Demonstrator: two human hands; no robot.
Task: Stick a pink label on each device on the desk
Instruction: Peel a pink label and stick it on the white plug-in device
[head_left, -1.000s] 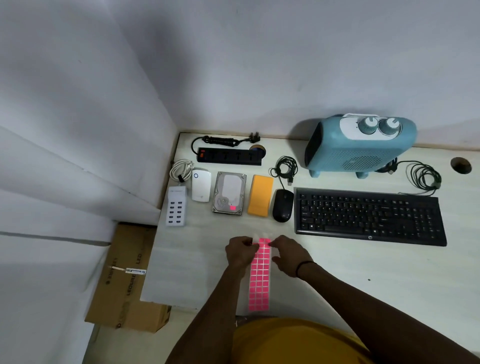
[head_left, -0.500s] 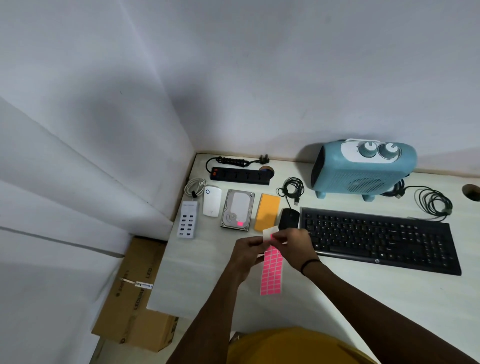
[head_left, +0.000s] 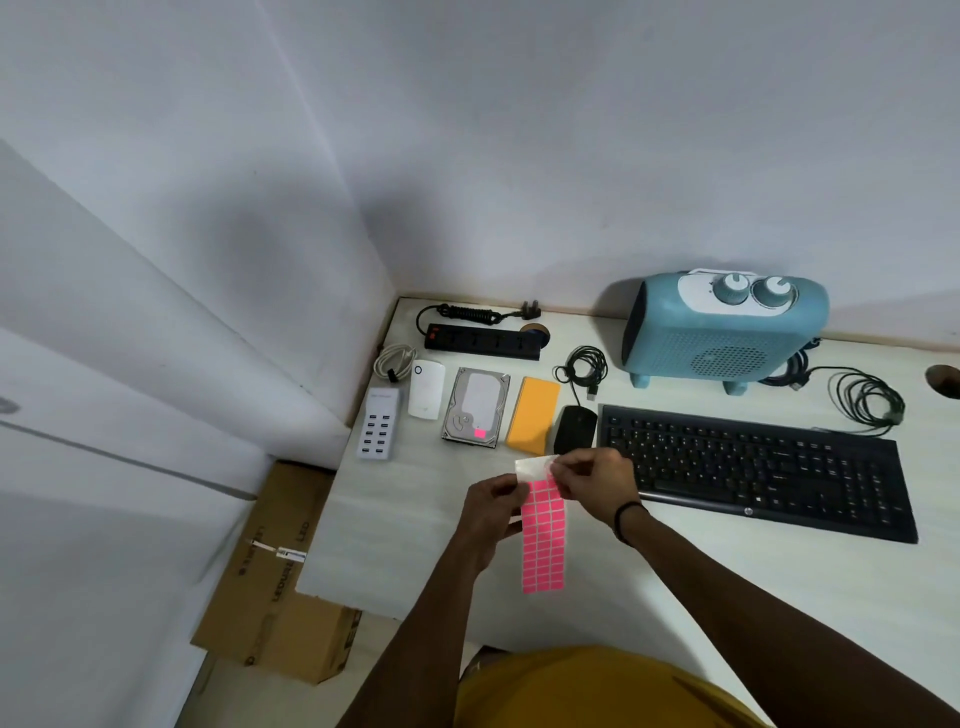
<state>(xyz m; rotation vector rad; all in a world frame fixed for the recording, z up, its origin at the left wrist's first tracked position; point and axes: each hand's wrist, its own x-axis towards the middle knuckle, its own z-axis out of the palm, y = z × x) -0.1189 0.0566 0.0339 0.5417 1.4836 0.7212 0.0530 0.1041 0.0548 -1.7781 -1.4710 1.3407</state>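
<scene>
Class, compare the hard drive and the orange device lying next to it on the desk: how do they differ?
The hard drive is silver-grey with a white panel; the orange device is one plain colour. The hard drive carries a pink label; the orange device shows none. Both lie flat, side by side.

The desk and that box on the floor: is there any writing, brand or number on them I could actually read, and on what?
"hp": round logo on the front edge of the black keyboard.
"LED": printed on the side of the cardboard box on the floor; the longer words beside it are too blurred to read.
White charger: small print at its top, too small to read.
Keyboard keys: legends too small to read.
Heater dials: marks unreadable.
</scene>
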